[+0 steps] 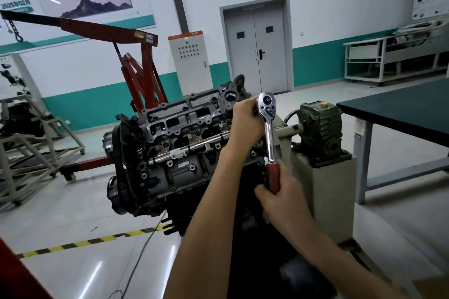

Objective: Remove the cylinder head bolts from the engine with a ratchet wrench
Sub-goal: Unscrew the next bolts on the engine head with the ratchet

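Ratchet wrench (270, 136) upright at engine (170, 153) | left hand (245, 121) curled round its head | right hand (284, 201) gripping red handle

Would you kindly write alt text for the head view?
A person's right hand grips the red handle of a ratchet wrench while the left hand holds its head over an engine on a stand; a red hoist stands behind.
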A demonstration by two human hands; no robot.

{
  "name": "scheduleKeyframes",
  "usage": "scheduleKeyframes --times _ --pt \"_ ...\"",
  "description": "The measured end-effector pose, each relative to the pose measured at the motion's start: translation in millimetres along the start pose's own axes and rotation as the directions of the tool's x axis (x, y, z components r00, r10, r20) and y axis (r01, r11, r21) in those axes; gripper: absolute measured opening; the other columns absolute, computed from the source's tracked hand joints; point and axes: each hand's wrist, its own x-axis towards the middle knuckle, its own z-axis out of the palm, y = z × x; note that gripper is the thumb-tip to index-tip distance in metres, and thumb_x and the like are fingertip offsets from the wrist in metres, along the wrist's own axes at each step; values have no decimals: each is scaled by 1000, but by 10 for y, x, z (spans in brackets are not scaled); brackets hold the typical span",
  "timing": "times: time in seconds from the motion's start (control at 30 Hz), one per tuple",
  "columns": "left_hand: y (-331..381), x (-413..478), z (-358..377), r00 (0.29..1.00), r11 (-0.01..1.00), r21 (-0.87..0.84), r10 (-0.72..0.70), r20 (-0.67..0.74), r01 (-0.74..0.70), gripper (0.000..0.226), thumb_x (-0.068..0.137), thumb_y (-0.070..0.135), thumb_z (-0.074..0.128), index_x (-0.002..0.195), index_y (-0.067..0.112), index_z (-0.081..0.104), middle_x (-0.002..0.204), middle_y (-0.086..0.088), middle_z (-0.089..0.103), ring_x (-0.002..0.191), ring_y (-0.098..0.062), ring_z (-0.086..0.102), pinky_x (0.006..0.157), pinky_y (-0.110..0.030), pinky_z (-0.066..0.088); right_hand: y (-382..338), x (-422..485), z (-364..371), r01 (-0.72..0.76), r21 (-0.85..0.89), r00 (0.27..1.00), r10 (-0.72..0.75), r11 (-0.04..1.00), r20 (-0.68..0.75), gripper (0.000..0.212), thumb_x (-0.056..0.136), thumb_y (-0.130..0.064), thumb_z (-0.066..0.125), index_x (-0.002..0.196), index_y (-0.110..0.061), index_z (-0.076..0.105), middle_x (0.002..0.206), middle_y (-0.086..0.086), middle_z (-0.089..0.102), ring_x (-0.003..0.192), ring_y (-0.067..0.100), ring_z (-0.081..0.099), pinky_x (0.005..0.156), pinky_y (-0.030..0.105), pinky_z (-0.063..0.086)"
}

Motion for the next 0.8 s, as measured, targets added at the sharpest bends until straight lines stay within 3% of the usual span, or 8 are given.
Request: scheduleKeyframes --times 0.1,0.17,0.23,0.33,0.47,0.57,0.7,0.8 --pt "47 4 -13 998 1000 4 -7 62 7 26 81 -3 62 56 -1 54 52 1 50 49 -4 33 49 -17 31 47 235 -698 102 -315 975 -32 944 219 35 76 0 65 94 -26 49 57 -9 49 45 -2 51 44 9 38" --pt "83 16 -18 997 1000 9 -15 80 14 26 80 -3 59 55 -1 51 51 -1 46 47 -4 29 47 -16 27 -56 492 -1106 246 -501 943 -86 830 321 44 75 5 66 89 -31 46 59 -9 49 50 -4 53 47 6 38" --pt "75 11 -33 998 999 -7 -36 53 36 28 77 -7 56 54 4 45 48 4 39 45 -4 27 46 -14 23 -156 673 -1260 345 -602 928 -167 720 332 39 72 8 67 83 -24 50 55 -12 45 53 -5 51 49 5 35" --pt "50 -26 -66 998 998 -30 -63 25 63 21 77 -7 60 58 -6 52 52 -5 46 49 -6 29 46 -19 25 -65 531 -1034 287 -534 951 -171 795 256 31 74 4 68 89 -17 52 57 -9 46 49 -2 51 47 5 37" --pt "36 -36 -52 998 998 -20 -52 -19 52 25 81 -6 63 57 -5 53 51 1 45 50 -6 30 49 -20 28 3 2 -210 25 -179 999 -31 984 -34 27 74 -3 65 78 -24 48 54 -5 46 42 4 44 40 9 34" --pt "26 -22 -41 998 998 -17 -65 -8 64 32 83 -5 62 54 -1 48 50 -1 41 51 -11 28 49 -24 27 -88 -88 245 -22 81 998 27 996 -61 24 74 -2 60 74 -22 46 51 -4 45 36 3 43 38 16 38" --pt "37 14 -83 995 997 -5 -81 58 81 30 82 -3 62 56 -10 48 52 -12 42 55 -14 32 51 -28 27 20 109 -337 25 -204 992 0 979 123 29 74 -2 64 87 -24 50 58 -3 48 43 6 46 45 20 41" --pt "93 26 -91 988 996 8 -85 131 85 25 81 0 62 64 -16 53 58 -28 50 57 -17 35 50 -33 30 -71 451 -1029 218 -489 946 -60 845 319 34 75 1 68 99 -18 53 63 -7 50 55 -4 54 50 7 42"
